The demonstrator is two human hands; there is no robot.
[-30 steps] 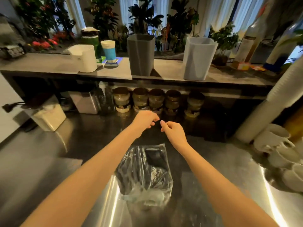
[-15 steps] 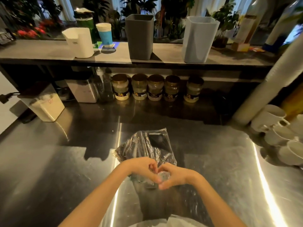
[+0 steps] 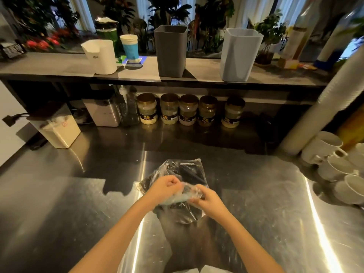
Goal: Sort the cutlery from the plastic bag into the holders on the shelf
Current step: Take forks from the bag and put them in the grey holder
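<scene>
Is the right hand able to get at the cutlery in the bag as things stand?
Probably not yet: right hand and left hand both grip the bag at its bunched near end, which looks unopened, so plastic covers the cutlery.
</scene>
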